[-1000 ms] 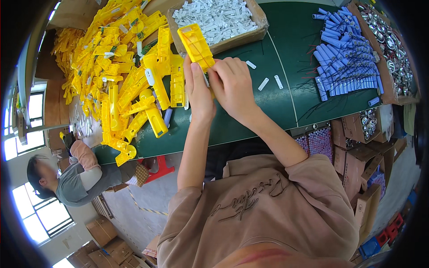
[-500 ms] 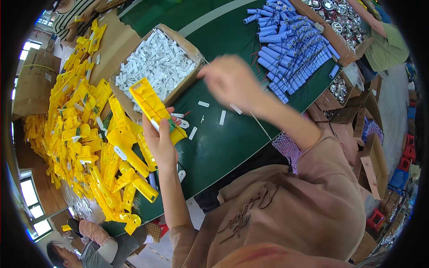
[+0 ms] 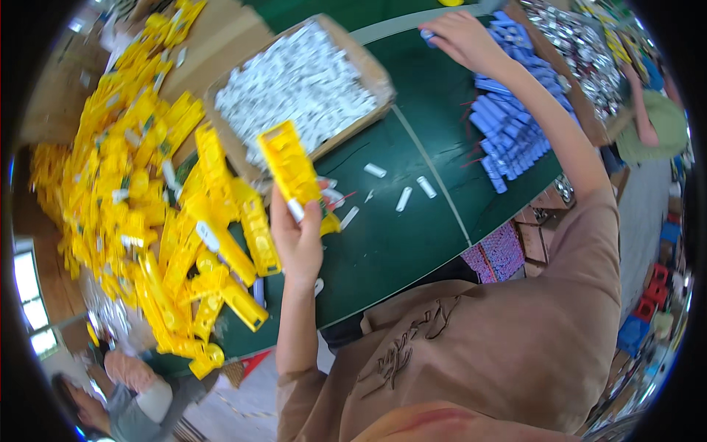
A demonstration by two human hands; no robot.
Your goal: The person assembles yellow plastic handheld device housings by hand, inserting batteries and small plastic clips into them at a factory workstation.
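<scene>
My left hand (image 3: 298, 239) is closed around a long yellow plastic housing (image 3: 286, 158), held tilted above the green table; a white strip and some green and red wire show near its lower end. Far out to the right, my right hand (image 3: 468, 44) pinches a blue cylindrical battery (image 3: 427, 37), of which only the end shows past the fingertips. Beside that hand lies a heap of blue batteries (image 3: 508, 121) with thin wires. Behind the housing stands a cardboard box (image 3: 372, 70) filled with small white plastic pieces (image 3: 294, 88).
Yellow housings (image 3: 118, 191) pile up along the left. Several loose white pieces (image 3: 404, 199) lie on the green table (image 3: 383, 258). At the far right sits a carton of shiny silver parts (image 3: 574, 51). Another person (image 3: 652, 136) is beside it, and one more person (image 3: 132, 390) is at lower left.
My right hand has moved away and to the right, from beside the white-piece box to the battery heap, and now pinches a battery. The left hand still holds the yellow housing; the whole view has shifted.
</scene>
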